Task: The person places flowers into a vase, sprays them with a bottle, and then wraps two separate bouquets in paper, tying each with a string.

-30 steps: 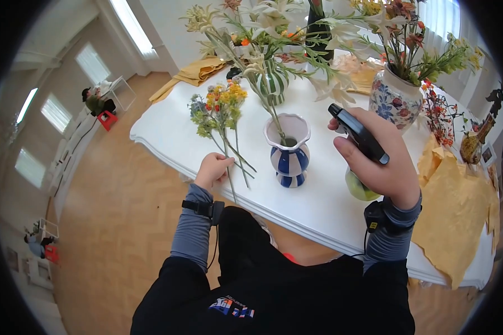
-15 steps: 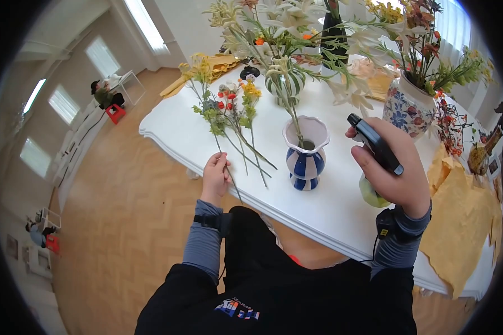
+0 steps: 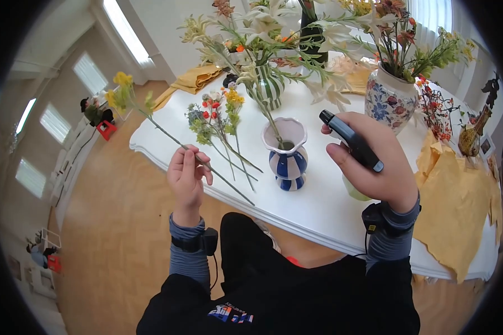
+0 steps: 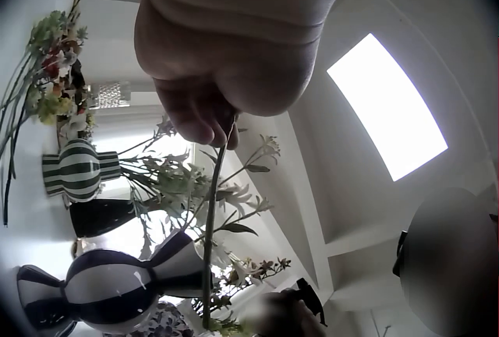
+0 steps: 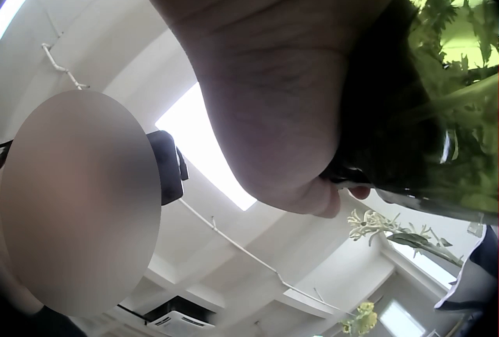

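My left hand (image 3: 188, 176) pinches the green stem of a yellow flower (image 3: 123, 92) between thumb and fingers, off the table's left edge. The bloom leans up and left, and the stem's bare end reaches down to the right; that stem (image 4: 210, 236) crosses the left wrist view. My right hand (image 3: 374, 159) grips a spray bottle by its black head (image 3: 352, 139); its clear green body (image 5: 444, 127) shows in the right wrist view. Between the hands stands a blue-and-white striped vase (image 3: 289, 162) with a ruffled rim, holding tall white flowers (image 3: 265, 25).
Several cut flowers (image 3: 218, 117) lie on the white table (image 3: 218, 184), left of the striped vase. Behind are a green-striped vase (image 3: 271, 89) and a floral-patterned vase (image 3: 388, 100) with flowers. Yellow wrapping paper (image 3: 452, 206) hangs over the right edge. Two people sit far left.
My left hand has drawn the yellow flower out from the others lying on the table and raised it to the left. The right hand keeps its grip on the spray bottle.
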